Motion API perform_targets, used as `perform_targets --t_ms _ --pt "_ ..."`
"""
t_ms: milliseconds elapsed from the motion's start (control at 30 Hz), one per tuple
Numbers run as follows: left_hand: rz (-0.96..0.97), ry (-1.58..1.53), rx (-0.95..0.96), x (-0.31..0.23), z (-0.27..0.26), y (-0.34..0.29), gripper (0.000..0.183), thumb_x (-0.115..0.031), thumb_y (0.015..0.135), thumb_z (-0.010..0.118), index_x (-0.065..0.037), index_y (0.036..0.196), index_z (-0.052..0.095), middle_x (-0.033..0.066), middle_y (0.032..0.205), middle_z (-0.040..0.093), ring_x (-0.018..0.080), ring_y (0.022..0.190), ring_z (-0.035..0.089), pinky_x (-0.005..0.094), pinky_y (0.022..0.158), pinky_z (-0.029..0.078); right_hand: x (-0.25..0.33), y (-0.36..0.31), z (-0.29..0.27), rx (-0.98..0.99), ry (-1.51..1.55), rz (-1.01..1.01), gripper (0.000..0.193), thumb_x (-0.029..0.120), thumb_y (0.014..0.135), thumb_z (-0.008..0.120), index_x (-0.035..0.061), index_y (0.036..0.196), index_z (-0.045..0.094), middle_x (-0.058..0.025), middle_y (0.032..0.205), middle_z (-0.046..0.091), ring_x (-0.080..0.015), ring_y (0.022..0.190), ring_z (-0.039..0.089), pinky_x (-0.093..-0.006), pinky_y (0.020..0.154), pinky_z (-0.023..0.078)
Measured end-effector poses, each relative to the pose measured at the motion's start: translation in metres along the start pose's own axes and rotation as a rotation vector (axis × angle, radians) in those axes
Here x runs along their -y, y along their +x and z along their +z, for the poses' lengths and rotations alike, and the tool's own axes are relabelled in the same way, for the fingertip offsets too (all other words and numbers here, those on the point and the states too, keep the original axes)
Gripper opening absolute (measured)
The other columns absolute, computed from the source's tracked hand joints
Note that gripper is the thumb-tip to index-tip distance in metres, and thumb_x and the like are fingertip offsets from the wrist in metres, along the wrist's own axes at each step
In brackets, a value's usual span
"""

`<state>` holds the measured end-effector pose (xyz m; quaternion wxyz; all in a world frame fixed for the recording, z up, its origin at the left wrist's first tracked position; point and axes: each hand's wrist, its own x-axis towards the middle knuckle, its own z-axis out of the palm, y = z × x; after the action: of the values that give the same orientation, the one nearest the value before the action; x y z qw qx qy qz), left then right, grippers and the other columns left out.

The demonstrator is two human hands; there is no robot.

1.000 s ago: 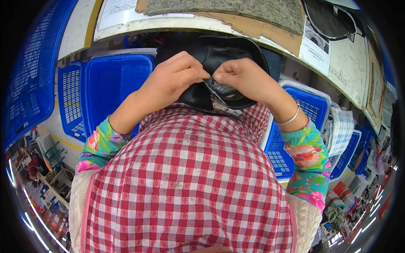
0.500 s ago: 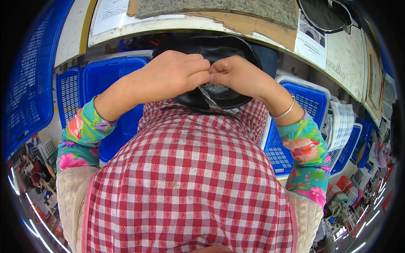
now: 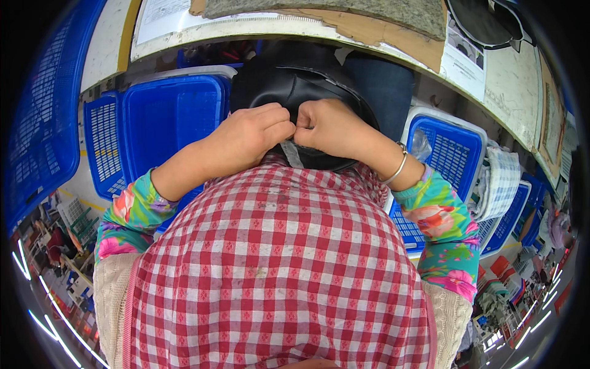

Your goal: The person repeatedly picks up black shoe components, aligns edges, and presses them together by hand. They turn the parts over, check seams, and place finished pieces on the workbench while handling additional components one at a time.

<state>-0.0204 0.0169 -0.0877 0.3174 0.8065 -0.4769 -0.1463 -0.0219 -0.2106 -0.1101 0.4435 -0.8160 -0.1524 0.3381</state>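
A black, glossy, leather-like piece [image 3: 278,89] lies over my lap, curved and folded, with a raw edge along its upper part. My left hand [image 3: 251,132] is closed in a pinch at the near part of it. Against those fingertips, my right hand [image 3: 335,128] is curled and pinching too. The two hands meet above the black piece, and their fingers hide the exact spot that they grip. Just below the fingertips shows a narrow greyish strip [image 3: 291,154], running down toward my checked apron [image 3: 276,246].
Ahead runs a worn white bench [image 3: 504,101] carrying a grey stone slab [image 3: 344,13], cardboard and printed sheets. A dark, pale-edged piece [image 3: 485,21] lies at its right. Blue baskets stand at left [image 3: 175,117] and right [image 3: 452,144]; a checked cloth [image 3: 501,184] hangs beside the right one.
Both hands have come slightly nearer to me, still pinched together. The black piece has shifted and turned, showing more of its smooth surface beyond my hands, and its open, greyish inside is now hidden.
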Motion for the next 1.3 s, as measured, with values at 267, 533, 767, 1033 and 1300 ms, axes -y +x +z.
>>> perform_targets --t_ms 267,533,767,1033,1300 --pt "-0.018 -0.088 -0.088 -0.003 0.001 -0.018 0.021 0.004 0.082 0.072 -0.002 0.1 0.064 0.0107 0.098 0.06 0.0312 0.087 0.059 0.0387 0.073 0.05 -0.015 -0.01 -0.028 -0.243 0.053 0.167 0.018 0.017 0.089 0.073 -0.0002 0.087 0.067 -0.0063 0.071 0.067 -0.0098 0.065 0.06 -0.0296 0.059 0.049" --pt "-0.036 -0.031 -0.272 0.01 -0.008 0.007 0.041 0.004 0.081 0.076 -0.005 0.121 0.069 0.0124 0.118 0.065 0.0342 0.115 0.061 0.0431 0.096 0.052 -0.011 -0.011 -0.025 -0.056 0.286 0.08 0.023 0.019 0.101 0.07 -0.0031 0.102 0.071 0.0003 0.088 0.07 -0.0061 0.082 0.061 -0.0259 0.075 0.052" --pt "0.125 0.065 -0.195 0.017 -0.009 0.012 0.03 -0.001 0.078 0.078 -0.007 0.107 0.072 0.0058 0.103 0.067 0.0255 0.098 0.065 0.0384 0.082 0.049 -0.01 -0.015 -0.022 -0.022 0.28 0.012 0.023 0.019 0.103 0.068 -0.0018 0.111 0.074 -0.0025 0.094 0.074 -0.0081 0.088 0.064 -0.0273 0.08 0.053" --pt "0.183 0.059 -0.271 0.017 -0.003 0.021 0.018 -0.005 0.077 0.077 -0.007 0.092 0.067 0.0045 0.093 0.063 0.0229 0.089 0.063 0.0356 0.078 0.046 -0.003 -0.009 -0.037 0.016 0.087 -0.154 0.023 0.024 0.097 0.073 0.0043 0.108 0.079 -0.0146 0.089 0.076 -0.0263 0.079 0.072 -0.0365 0.075 0.055" --pt "0.148 0.052 -0.259 0.016 0.005 0.015 0.016 -0.003 0.078 0.071 -0.002 0.093 0.066 0.0093 0.092 0.062 0.0274 0.086 0.063 0.037 0.075 0.051 0.002 -0.006 -0.022 -0.009 0.054 -0.087 0.021 0.023 0.09 0.072 0.0019 0.09 0.074 -0.0163 0.081 0.074 -0.0301 0.072 0.07 -0.0403 0.068 0.053"
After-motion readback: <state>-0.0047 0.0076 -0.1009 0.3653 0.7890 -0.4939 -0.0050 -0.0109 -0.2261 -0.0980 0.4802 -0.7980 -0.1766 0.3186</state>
